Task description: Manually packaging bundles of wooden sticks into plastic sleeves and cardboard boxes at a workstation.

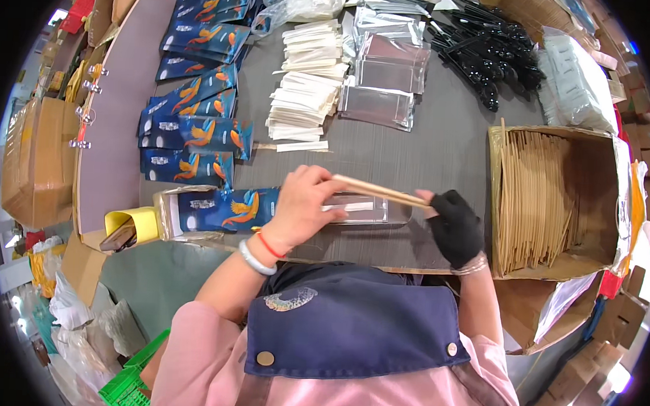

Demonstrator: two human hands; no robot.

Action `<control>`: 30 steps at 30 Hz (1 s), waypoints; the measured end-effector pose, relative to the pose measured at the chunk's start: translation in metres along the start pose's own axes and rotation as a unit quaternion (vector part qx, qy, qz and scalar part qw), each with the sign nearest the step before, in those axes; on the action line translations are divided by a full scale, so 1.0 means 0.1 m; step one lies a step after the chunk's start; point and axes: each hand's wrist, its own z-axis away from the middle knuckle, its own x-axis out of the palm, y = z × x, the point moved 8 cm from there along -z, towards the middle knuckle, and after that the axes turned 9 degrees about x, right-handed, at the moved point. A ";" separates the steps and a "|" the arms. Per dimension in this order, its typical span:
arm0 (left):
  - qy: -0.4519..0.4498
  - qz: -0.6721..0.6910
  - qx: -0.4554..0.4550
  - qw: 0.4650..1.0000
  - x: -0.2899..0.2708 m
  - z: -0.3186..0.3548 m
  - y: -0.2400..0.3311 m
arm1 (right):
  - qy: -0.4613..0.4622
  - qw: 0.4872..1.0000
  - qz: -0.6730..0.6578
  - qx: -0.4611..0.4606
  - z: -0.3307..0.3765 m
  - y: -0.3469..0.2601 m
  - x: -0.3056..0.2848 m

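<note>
Both hands, the bare left hand (299, 205) and gloved right hand (454, 227), are gripping light, stiff wooden chopsticks (380, 191) by their ends above a clear sleeve (368, 208) lying on the surface (429, 153).

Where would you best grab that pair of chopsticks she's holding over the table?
Near either end, pinched across the width from above. The chopsticks lie nearly level, thin and long. The left hand has one end and the gloved right hand the other, which steadies them.
</note>
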 end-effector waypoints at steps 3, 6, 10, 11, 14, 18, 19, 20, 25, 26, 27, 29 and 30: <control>-0.005 -0.029 -0.018 0.999 -0.19 0.33 -0.11 | -0.054 0.986 0.126 -0.093 -0.01 -0.04 0.36; -0.042 -0.047 -0.040 0.997 -0.12 0.55 -0.20 | -0.043 0.979 0.149 -0.133 -0.02 -0.17 0.54; -0.025 -0.011 -0.012 1.000 0.06 0.37 0.02 | -0.051 0.974 -0.014 -0.222 -0.11 -0.52 0.83; -0.022 -0.028 -0.009 0.999 0.03 0.33 0.04 | -0.033 0.982 0.004 -0.186 -0.16 -0.38 0.79; -0.022 -0.040 -0.006 0.999 0.03 0.33 0.00 | 0.053 0.994 0.032 -0.088 -0.18 -0.05 0.58; -0.039 -0.018 0.009 0.999 0.15 0.24 0.03 | 0.003 0.980 -0.180 -0.087 -0.15 -0.47 1.01; -0.041 -0.011 0.010 0.999 0.16 0.22 0.03 | -0.035 0.966 -0.244 -0.074 -0.14 -0.65 1.08; -0.040 -0.013 0.010 0.999 0.14 0.21 0.02 | -0.073 0.947 -0.308 -0.063 -0.15 -0.77 1.11; -0.065 -0.007 0.019 0.998 0.15 0.20 0.05 | 0.001 0.990 -0.137 0.026 -0.13 -0.09 0.90; -0.066 -0.008 0.025 0.997 0.16 0.16 0.08 | -0.008 0.987 -0.159 0.014 -0.13 0.01 1.06; -0.068 -0.008 0.028 0.997 0.19 0.16 0.06 | -0.045 0.984 -0.170 -0.018 -0.13 -0.31 1.08; -0.054 -0.001 0.043 0.998 0.17 0.14 0.03 | -0.125 0.955 -0.261 -0.056 -0.14 -0.69 1.17; -0.053 -0.004 0.045 0.998 0.12 0.11 0.04 | -0.123 0.956 -0.262 -0.058 -0.14 -0.68 1.13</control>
